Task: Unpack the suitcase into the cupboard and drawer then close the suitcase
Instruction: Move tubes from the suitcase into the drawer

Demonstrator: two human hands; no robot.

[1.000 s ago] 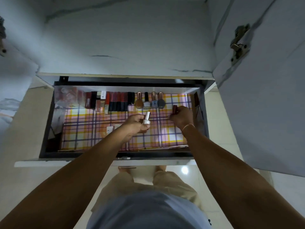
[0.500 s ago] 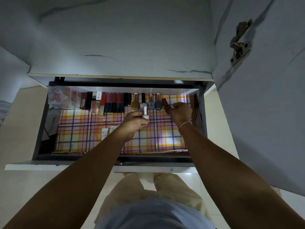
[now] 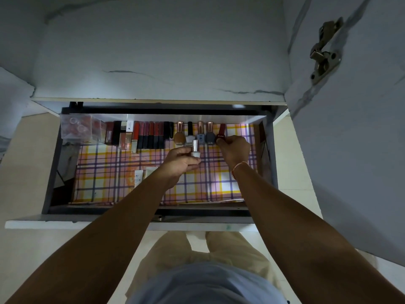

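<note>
Nail polish bottles [image 3: 194, 135] stand in a row along the back of the open drawer [image 3: 52, 172], on its plaid liner [image 3: 114, 172]. Right hand [image 3: 235, 150] pinches a red bottle [image 3: 221, 133] at the row's end; left hand [image 3: 182, 160] grips a silver-capped white bottle [image 3: 195, 149].

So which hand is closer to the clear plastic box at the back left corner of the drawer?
Left. The left hand holds a silver-capped bottle mid-drawer, well right of the clear box. The right hand is farther right still, at the red bottle.
</note>
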